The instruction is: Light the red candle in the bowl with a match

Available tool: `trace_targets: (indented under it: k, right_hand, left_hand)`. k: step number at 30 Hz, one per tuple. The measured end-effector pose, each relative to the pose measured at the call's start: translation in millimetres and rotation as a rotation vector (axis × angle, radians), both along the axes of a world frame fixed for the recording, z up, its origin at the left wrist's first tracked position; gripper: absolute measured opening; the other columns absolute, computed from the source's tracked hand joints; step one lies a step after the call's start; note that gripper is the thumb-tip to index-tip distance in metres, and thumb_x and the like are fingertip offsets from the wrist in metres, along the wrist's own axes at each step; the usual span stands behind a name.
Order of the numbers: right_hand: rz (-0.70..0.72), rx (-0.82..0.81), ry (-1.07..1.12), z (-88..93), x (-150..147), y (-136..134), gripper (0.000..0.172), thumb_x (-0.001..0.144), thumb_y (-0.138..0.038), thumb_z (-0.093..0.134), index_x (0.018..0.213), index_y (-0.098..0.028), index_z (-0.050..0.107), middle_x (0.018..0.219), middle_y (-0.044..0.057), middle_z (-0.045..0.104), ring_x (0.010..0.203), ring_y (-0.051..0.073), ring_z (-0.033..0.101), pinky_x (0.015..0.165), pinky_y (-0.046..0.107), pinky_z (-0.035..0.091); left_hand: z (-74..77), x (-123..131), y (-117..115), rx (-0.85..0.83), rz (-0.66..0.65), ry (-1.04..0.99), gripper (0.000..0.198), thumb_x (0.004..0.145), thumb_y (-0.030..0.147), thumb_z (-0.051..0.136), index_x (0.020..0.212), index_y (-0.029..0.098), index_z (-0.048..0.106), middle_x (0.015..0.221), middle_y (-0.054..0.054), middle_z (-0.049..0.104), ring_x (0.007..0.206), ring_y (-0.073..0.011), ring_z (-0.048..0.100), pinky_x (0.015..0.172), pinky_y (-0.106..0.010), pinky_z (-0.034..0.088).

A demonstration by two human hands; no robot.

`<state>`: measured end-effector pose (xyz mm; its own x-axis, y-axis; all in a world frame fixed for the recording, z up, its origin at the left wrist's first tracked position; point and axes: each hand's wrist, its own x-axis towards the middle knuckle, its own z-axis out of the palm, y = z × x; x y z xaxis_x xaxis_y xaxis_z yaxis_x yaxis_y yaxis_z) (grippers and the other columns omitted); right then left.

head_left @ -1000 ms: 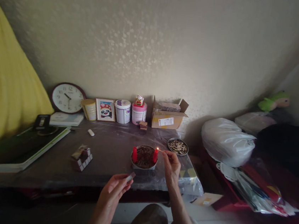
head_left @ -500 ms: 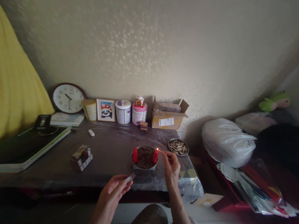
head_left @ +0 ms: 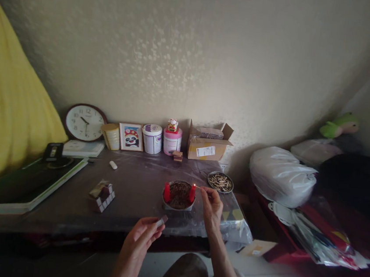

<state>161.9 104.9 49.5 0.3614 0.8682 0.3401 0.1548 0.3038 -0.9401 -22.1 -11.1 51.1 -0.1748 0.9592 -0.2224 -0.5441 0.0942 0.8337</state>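
Between the fingers of my right hand (head_left: 212, 205) is a burning match (head_left: 197, 187), its small flame at the top of the right red candle (head_left: 192, 194). The left red candle (head_left: 166, 192) shows no flame. Both candles stand upright at opposite sides of a round bowl (head_left: 178, 206) filled with dark, soil-like grains. My left hand (head_left: 143, 233) grips a small matchbox (head_left: 162, 220) in front of the bowl, near the table's front edge. A round tin (head_left: 220, 182) of loose matchsticks lies behind my right hand.
A pack of matchboxes (head_left: 102, 196) and a white oval piece (head_left: 113, 165) lie left on the plastic-covered table (head_left: 141, 178). Along the wall stand a clock (head_left: 85, 122), a panda picture (head_left: 131, 137), tubs (head_left: 152, 139) and a cardboard box (head_left: 208, 147). White bags (head_left: 282, 175) are at right.
The flame at the right candle's top looks smaller and dimmer. Both hands keep nearly the same places, still holding the match and the matchbox.
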Motion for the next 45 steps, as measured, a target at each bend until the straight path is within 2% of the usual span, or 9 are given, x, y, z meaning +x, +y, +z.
trace_targets:
  k: [14, 22, 24, 27, 30, 35, 37, 41, 45]
  right_hand:
    - [0.041, 0.040, 0.078, 8.0, 7.8, -0.8, 0.027, 0.073, -0.044, 0.068, 0.075, -0.017, 0.066, 0.067, 0.000, 0.064, 0.064, 0.014, 0.056, 0.062, 0.025, 0.045]
    - [0.153, 0.159, 0.245, 73.6, 43.4, -23.4, 0.026, 0.075, -0.045, 0.065, 0.069, -0.021, 0.055, 0.064, -0.002, 0.055, 0.061, 0.013, 0.052, 0.062, 0.027, 0.046]
    - [0.199, 0.193, 0.298, 80.9, 56.5, -26.9, 0.027, 0.075, -0.047, 0.062, 0.068, -0.023, 0.051, 0.062, -0.003, 0.051, 0.059, 0.013, 0.051, 0.059, 0.027, 0.045]
    - [0.133, 0.083, 0.124, 69.9, 76.7, -20.3, 0.031, 0.070, -0.051, 0.062, 0.063, -0.023, 0.052, 0.056, -0.003, 0.051, 0.054, 0.013, 0.049, 0.054, 0.027, 0.043]
    - [0.018, -0.002, 0.002, 50.3, 95.2, -8.8, 0.028, 0.057, -0.042, 0.077, 0.058, -0.020, 0.059, 0.054, -0.001, 0.056, 0.053, 0.014, 0.049, 0.053, 0.027, 0.041]
    - [-0.037, 0.032, 0.025, 41.1, 117.5, -1.8, 0.033, 0.073, -0.053, 0.061, 0.081, -0.020, 0.063, 0.071, 0.003, 0.065, 0.061, 0.016, 0.058, 0.060, 0.029, 0.047]
    - [-0.041, 0.019, -0.002, 36.1, 123.2, 1.6, 0.034, 0.072, -0.053, 0.060, 0.079, -0.020, 0.065, 0.072, 0.003, 0.066, 0.063, 0.017, 0.059, 0.062, 0.030, 0.048]
    - [-0.143, -0.096, -0.121, 6.6, 132.7, 13.6, 0.021, 0.054, -0.038, 0.072, 0.060, -0.019, 0.067, 0.057, 0.001, 0.064, 0.057, 0.018, 0.056, 0.059, 0.030, 0.043]
    - [-0.227, -0.190, -0.170, -26.0, 142.7, 23.4, 0.021, 0.056, -0.036, 0.066, 0.065, -0.018, 0.069, 0.055, 0.001, 0.067, 0.058, 0.020, 0.060, 0.058, 0.030, 0.043]
  left_hand:
    - [-4.2, -1.7, 0.5, 0.018, -0.012, 0.007, 0.031, 0.067, 0.042, 0.077, 0.084, 0.016, 0.071, 0.091, -0.008, 0.076, 0.088, -0.0207, 0.066, 0.083, -0.032, 0.048]
    - [-2.5, -0.9, -1.6, 0.001, -0.012, -0.008, 0.035, 0.064, 0.043, 0.079, 0.085, 0.016, 0.071, 0.087, -0.007, 0.076, 0.087, -0.0204, 0.066, 0.083, -0.032, 0.049]
    - [-2.6, -0.3, -1.4, 0.003, -0.010, 0.001, 0.036, 0.063, 0.043, 0.079, 0.085, 0.016, 0.070, 0.086, -0.007, 0.076, 0.086, -0.0204, 0.066, 0.082, -0.032, 0.049]
    - [-3.7, 0.9, -0.6, 0.001, -0.015, 0.014, 0.036, 0.065, 0.043, 0.078, 0.086, 0.016, 0.070, 0.087, -0.008, 0.076, 0.087, -0.0209, 0.066, 0.083, -0.033, 0.048]
    - [-6.1, 1.8, 0.3, -0.002, -0.027, 0.022, 0.037, 0.062, 0.045, 0.079, 0.084, 0.016, 0.071, 0.088, -0.008, 0.076, 0.086, -0.0215, 0.066, 0.082, -0.033, 0.049]
    - [-8.3, 2.1, 1.9, -0.014, -0.024, 0.033, 0.036, 0.060, 0.045, 0.080, 0.083, 0.017, 0.073, 0.088, -0.008, 0.076, 0.087, -0.0226, 0.067, 0.081, -0.033, 0.050]
    - [-7.8, 2.0, 2.4, -0.015, -0.019, 0.025, 0.037, 0.060, 0.045, 0.081, 0.082, 0.017, 0.073, 0.087, -0.008, 0.076, 0.086, -0.0224, 0.067, 0.081, -0.033, 0.051]
    - [-9.1, 0.1, 3.8, -0.031, -0.013, 0.024, 0.040, 0.054, 0.045, 0.083, 0.079, 0.016, 0.073, 0.086, -0.009, 0.076, 0.083, -0.0233, 0.068, 0.079, -0.033, 0.051]
    - [-12.1, -3.2, 5.2, -0.044, -0.012, 0.025, 0.041, 0.054, 0.046, 0.083, 0.081, 0.016, 0.073, 0.090, -0.009, 0.077, 0.085, -0.0227, 0.068, 0.079, -0.032, 0.052]
